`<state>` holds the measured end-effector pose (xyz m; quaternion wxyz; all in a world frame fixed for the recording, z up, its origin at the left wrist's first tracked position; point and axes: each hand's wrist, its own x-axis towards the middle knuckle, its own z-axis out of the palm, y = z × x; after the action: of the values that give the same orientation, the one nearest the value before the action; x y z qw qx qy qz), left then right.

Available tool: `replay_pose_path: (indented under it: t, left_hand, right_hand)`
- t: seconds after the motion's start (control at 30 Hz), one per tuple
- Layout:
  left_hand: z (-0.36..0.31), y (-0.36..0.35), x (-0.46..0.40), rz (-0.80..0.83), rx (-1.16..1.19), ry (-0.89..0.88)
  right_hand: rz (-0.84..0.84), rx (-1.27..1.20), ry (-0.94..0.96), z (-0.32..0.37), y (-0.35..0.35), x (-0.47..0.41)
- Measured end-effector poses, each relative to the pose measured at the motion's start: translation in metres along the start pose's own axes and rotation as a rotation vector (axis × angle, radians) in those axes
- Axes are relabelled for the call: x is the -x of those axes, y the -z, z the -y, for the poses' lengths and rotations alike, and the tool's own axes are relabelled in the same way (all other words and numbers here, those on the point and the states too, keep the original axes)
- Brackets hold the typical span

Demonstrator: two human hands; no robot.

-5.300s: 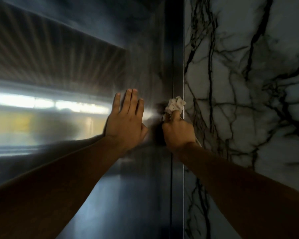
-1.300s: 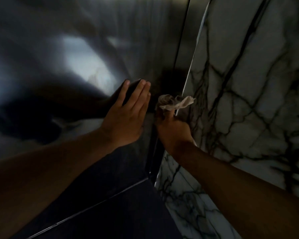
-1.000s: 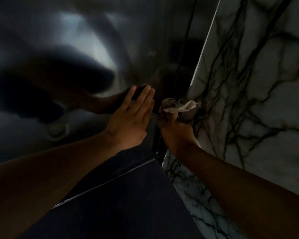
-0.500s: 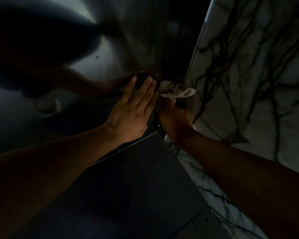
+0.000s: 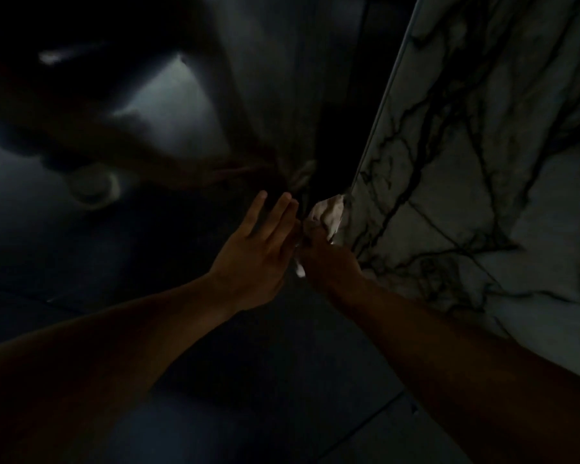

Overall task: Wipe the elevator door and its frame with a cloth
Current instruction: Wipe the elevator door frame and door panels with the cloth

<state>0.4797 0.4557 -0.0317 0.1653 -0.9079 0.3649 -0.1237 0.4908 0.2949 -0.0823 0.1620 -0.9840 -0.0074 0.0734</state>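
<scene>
While the light is very dim, a crumpled pale cloth (image 5: 327,212) shows bunched at the fingertips of the right hand (image 5: 329,259), pressed into the dark vertical strip of the frame (image 5: 340,128) where it meets the marble wall (image 5: 482,162). That hand grips the cloth with curled fingers, and a small pale tail of it hangs out below the hand on the thumb side. Just beside it, nearly touching, the left hand (image 5: 255,259) lies flat with fingers straight and slightly spread against the brushed metal elevator door (image 5: 168,105), fingertips pointing up toward the door's edge. Beyond the left hand the door carries blurred reflections of the arms and a pale patch of light. Beyond the right hand the white marble runs off with dark veins. Below both forearms lies a dark tiled floor (image 5: 265,396).
</scene>
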Motion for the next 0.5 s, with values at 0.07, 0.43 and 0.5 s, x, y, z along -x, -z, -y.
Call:
replay_pose_path:
  t: [0.07, 0.43, 0.5]
  left_hand:
    - [-0.001, 0.014, 0.003, 0.076, 0.038, 0.058]
    - [-0.008, 0.152, 0.055, 0.303, 0.274, 0.226]
    - [-0.002, 0.179, 0.057, 0.311, 0.289, 0.226]
  right_hand:
    - [-0.017, 0.112, 0.077, -0.003, 0.006, 0.009]
    - [0.113, 0.250, 0.089, 0.032, 0.122, 0.112]
    - [0.042, 0.287, 0.123, 0.039, 0.143, 0.125]
